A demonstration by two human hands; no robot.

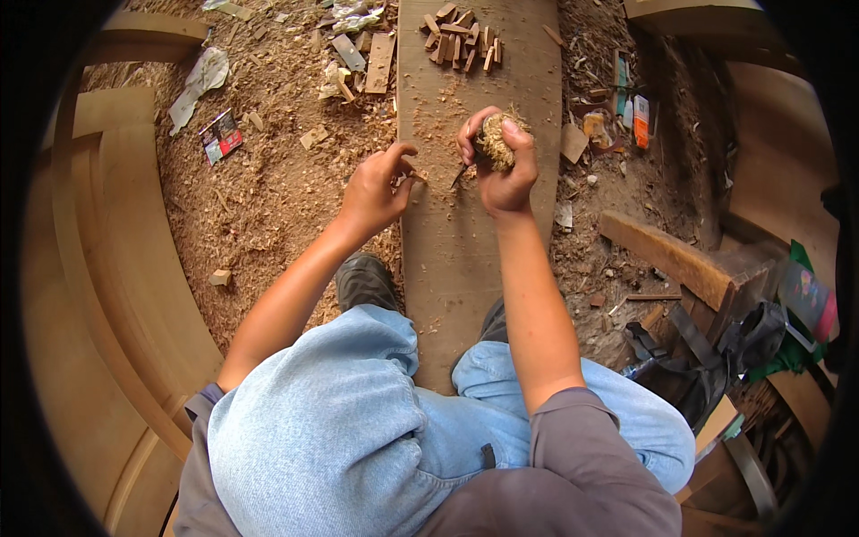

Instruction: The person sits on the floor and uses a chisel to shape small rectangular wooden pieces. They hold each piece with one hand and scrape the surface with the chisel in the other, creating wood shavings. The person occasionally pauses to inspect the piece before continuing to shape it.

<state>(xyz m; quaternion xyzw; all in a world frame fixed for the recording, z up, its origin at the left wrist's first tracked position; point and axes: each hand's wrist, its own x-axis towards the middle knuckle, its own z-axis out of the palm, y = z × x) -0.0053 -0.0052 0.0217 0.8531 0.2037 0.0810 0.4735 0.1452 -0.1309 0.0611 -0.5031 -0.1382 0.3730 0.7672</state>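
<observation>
My right hand (pixel 501 170) is closed around a tool (pixel 492 141) with a frayed, straw-coloured top; a narrow dark tip points down toward the wooden plank (pixel 474 268) that runs away from me. To its left, my left hand (pixel 380 183) hangs over the plank's left edge, fingers loosely curled and apart, with a small pale chip (pixel 420 175) near the thumb; whether it touches the chip is unclear. Shavings speckle the plank. At its far end lies a pile of several small wooden pegs (pixel 456 38).
Shavings (pixel 250 215) and scraps cover the ground. Panelled wooden pieces (pixel 116 268) curve along the left. At the right are a timber offcut (pixel 662 255), black straps or bags (pixel 743 345), green material (pixel 796 259) and an orange-white packet (pixel 641 121). My shoes and jeans are below my hands.
</observation>
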